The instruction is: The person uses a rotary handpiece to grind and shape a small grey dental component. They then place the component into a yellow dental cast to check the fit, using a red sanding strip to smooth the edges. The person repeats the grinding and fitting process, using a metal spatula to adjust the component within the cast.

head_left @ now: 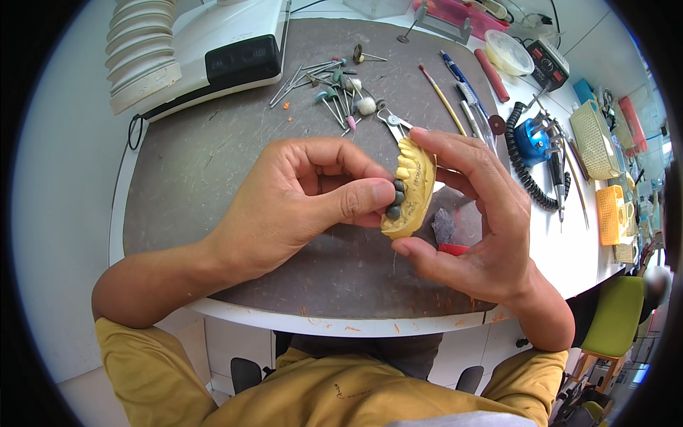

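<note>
A yellow plaster dental model (424, 186) with a row of teeth and handwriting on its side is held up over the bench mat. My right hand (498, 220) grips it by its two ends, fingertips at the far end and thumb at the near end. Dark grey dental crowns (394, 211), apparently joined, sit on the model's near teeth. The thumb and index finger of my left hand (284, 199) pinch at these crowns; its fingertips partly cover them. Just beyond the model lies a metal caliper (394, 122), its lower part hidden.
Several rotary burs and polishing tips (334, 85) are scattered at the mat's far middle. A white box with a black panel (243, 58) and a ribbed hose (142, 43) stand far left. Brushes (442, 99), a blue handpiece stand (532, 141) and baskets (594, 139) line the right.
</note>
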`<state>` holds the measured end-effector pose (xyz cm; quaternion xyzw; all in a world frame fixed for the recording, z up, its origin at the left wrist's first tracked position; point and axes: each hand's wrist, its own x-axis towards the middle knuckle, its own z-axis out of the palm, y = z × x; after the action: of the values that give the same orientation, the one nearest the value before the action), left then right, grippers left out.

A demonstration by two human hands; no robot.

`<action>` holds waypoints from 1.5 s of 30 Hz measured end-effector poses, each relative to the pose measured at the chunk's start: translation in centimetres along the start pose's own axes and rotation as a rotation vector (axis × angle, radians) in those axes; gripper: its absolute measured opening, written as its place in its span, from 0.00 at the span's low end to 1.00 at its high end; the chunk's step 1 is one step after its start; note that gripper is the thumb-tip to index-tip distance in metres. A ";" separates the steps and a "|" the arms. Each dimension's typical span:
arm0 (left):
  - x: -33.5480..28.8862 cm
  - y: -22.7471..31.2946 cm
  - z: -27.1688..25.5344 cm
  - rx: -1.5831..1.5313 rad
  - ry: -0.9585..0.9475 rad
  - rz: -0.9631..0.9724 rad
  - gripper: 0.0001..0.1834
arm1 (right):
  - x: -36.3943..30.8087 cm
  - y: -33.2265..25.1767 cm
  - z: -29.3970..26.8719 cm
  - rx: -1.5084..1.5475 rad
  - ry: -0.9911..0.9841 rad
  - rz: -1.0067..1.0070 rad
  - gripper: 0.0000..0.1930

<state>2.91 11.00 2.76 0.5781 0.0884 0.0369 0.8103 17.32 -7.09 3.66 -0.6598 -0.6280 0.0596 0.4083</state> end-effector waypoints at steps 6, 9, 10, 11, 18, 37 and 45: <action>0.0 0.0 0.0 -0.008 -0.005 0.007 0.10 | 0.0 -0.3 0.0 -0.001 -0.003 0.006 0.41; 0.0 0.1 0.0 0.000 0.002 -0.006 0.10 | 0.0 -0.3 0.1 -0.004 -0.001 0.003 0.41; 0.1 0.1 0.0 0.004 0.005 -0.011 0.10 | 0.0 -0.2 0.1 -0.007 0.001 0.002 0.41; 0.1 0.1 0.0 0.009 0.007 -0.016 0.10 | 0.0 -0.2 0.1 -0.011 0.002 0.000 0.41; 0.1 -0.1 -0.1 0.013 -0.006 -0.001 0.10 | 0.1 -0.5 0.0 -0.071 0.006 -0.033 0.41; 0.1 0.1 -0.3 0.036 -0.011 -0.040 0.13 | -0.1 0.0 0.3 0.071 -0.006 0.043 0.42; 0.3 -0.4 -0.3 -0.038 -0.020 -0.076 0.12 | -0.1 -0.1 0.2 0.055 -0.018 0.063 0.41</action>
<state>3.10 11.20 2.29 0.5590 0.1013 0.0018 0.8229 17.08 -7.10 3.54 -0.6672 -0.6086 0.0956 0.4187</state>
